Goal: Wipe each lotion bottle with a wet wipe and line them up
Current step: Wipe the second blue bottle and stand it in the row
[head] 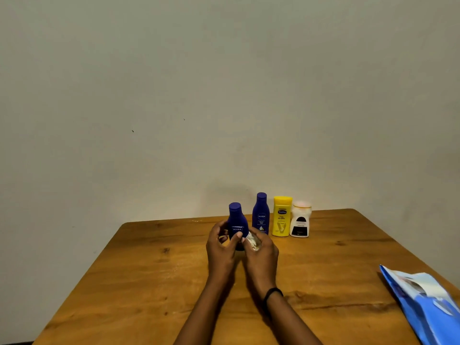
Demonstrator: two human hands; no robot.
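Dim, warm light; soft shadows on the wall (224, 95) behind; slightly soft focus, wide-angle stretching at the edges

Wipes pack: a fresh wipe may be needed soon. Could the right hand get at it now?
Probably yes: the pack lies to the right of the right hand, only bare table between, though that hand holds a wipe.

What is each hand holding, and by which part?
Left hand grips the small blue bottle round its lower body; right hand pinches a crumpled wet wipe against the bottle's side.
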